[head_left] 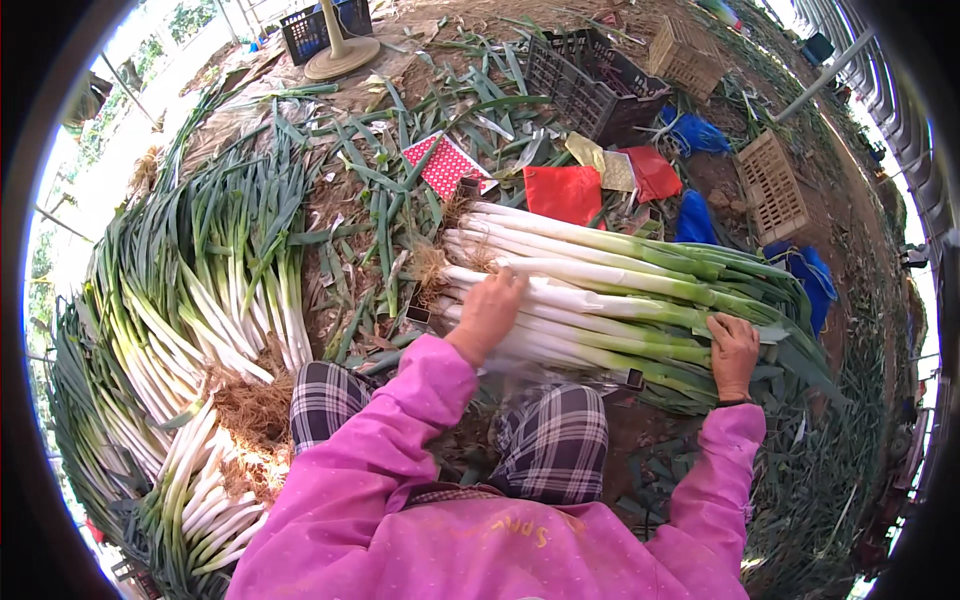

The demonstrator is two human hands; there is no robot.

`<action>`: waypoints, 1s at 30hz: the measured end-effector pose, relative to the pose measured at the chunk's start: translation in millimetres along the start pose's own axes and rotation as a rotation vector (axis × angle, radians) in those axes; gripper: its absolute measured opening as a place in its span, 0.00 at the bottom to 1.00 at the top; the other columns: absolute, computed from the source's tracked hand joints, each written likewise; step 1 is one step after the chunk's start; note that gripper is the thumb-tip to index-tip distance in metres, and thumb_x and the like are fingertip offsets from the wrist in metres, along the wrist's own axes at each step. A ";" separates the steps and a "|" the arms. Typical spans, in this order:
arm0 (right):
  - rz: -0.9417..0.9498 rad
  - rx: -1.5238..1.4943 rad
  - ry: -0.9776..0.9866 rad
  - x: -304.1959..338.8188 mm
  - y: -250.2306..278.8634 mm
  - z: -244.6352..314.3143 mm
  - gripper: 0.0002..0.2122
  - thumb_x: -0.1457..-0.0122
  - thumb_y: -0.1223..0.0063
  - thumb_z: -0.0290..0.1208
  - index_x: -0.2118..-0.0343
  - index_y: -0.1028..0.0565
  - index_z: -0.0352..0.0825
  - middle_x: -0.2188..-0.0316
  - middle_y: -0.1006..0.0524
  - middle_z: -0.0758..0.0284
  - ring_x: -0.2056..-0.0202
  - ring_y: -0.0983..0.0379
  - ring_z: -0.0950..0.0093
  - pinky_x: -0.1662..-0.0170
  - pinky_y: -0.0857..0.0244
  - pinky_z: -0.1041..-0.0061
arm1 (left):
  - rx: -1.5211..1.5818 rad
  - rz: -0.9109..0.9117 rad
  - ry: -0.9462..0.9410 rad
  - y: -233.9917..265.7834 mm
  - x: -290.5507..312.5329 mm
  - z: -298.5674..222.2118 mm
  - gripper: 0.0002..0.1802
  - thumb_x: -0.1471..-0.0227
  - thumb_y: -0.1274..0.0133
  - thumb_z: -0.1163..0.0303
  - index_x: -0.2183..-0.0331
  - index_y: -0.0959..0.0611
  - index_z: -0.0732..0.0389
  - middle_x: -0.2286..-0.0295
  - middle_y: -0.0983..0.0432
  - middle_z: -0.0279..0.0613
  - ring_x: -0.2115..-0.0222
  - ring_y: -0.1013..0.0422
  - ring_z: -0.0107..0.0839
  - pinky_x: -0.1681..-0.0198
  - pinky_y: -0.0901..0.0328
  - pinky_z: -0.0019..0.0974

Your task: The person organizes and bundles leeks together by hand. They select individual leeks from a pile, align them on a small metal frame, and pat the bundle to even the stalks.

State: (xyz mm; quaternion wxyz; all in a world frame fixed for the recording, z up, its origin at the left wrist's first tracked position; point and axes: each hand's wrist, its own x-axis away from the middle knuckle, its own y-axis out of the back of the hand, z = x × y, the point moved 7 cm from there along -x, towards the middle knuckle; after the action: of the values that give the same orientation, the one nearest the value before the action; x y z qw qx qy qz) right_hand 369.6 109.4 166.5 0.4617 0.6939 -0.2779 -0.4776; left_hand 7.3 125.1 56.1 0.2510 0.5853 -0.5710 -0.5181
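Note:
A thick bundle of leeks (640, 268) lies crosswise in front of me, white root ends at the left, green leaves at the right. My left hand (492, 308) is closed on the white stem of a leek (592, 301) on top of the bundle, near its roots. Farther right, my right hand (735, 352) has its fingers curled round the green end, apparently of the same leek. Dark metal posts (418, 314) of a low frame show beside the bundle; most of that frame is hidden under the stalks.
At my left is a large pile of leeks (215, 300) with roots (255, 410) toward me. Beyond the bundle lie a red cloth piece (563, 194), a dotted red sheet (447, 168), blue bags (695, 132) and crates (590, 85). A round-based stand (342, 58) is far off. Leaf scraps litter the ground.

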 end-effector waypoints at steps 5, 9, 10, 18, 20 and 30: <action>-0.031 0.057 -0.042 -7.9 0.1 -2.0 0.15 0.57 0.45 0.22 0.64 0.21 0.42 0.64 0.25 0.72 0.59 0.31 0.70 0.55 0.40 0.68 | 0.122 0.160 0.063 -5.1 -33.0 17.4 0.13 0.53 0.46 0.64 0.65 0.25 0.58 0.65 0.26 0.42 0.68 0.27 0.44 0.66 0.32 0.44; 0.061 0.052 -0.073 -10.2 -15.6 7.9 0.15 0.57 0.43 0.27 0.62 0.22 0.41 0.60 0.26 0.71 0.55 0.32 0.69 0.52 0.42 0.66 | 0.149 0.170 -0.006 0.8 -26.9 28.9 0.31 0.56 0.42 0.51 0.52 0.26 0.54 0.53 0.29 0.41 0.56 0.32 0.44 0.53 0.36 0.45; 0.130 0.014 -0.098 -7.7 -18.7 7.3 0.17 0.56 0.42 0.29 0.59 0.23 0.41 0.57 0.27 0.71 0.52 0.34 0.68 0.49 0.44 0.63 | 0.091 0.136 -0.041 3.7 -18.4 22.1 0.31 0.57 0.42 0.51 0.53 0.26 0.56 0.53 0.29 0.41 0.57 0.32 0.44 0.53 0.37 0.46; 0.196 -0.016 -0.133 14.7 -35.6 2.2 0.19 0.49 0.46 0.29 0.51 0.27 0.42 0.48 0.33 0.69 0.43 0.41 0.65 0.39 0.56 0.51 | 0.030 0.104 -0.067 3.3 -77.4 -2.5 0.10 0.52 0.47 0.61 0.68 0.19 0.55 0.68 0.25 0.38 0.63 0.29 0.39 0.56 0.38 0.45; 0.136 -0.041 -0.161 12.3 -38.2 -0.8 0.17 0.49 0.46 0.28 0.54 0.24 0.45 0.48 0.32 0.68 0.43 0.41 0.65 0.39 0.56 0.51 | -0.005 0.244 -0.137 -26.4 -91.5 -8.3 0.11 0.55 0.46 0.65 0.66 0.20 0.54 0.66 0.25 0.39 0.62 0.28 0.40 0.57 0.36 0.43; 0.059 0.042 -0.223 7.4 -18.2 -21.9 0.14 0.52 0.42 0.29 0.60 0.22 0.46 0.50 0.32 0.68 0.46 0.39 0.66 0.39 0.56 0.50 | -0.150 0.377 0.044 1.9 -84.4 78.5 0.12 0.54 0.48 0.66 0.64 0.19 0.53 0.65 0.25 0.41 0.60 0.27 0.40 0.57 0.33 0.43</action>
State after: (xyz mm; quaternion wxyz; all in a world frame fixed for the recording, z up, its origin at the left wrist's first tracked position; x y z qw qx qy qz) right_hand 391.6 119.1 149.6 0.4270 0.6376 -0.3578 -0.5321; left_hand -47.6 226.5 58.4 0.3988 0.4588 -0.6245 -0.4903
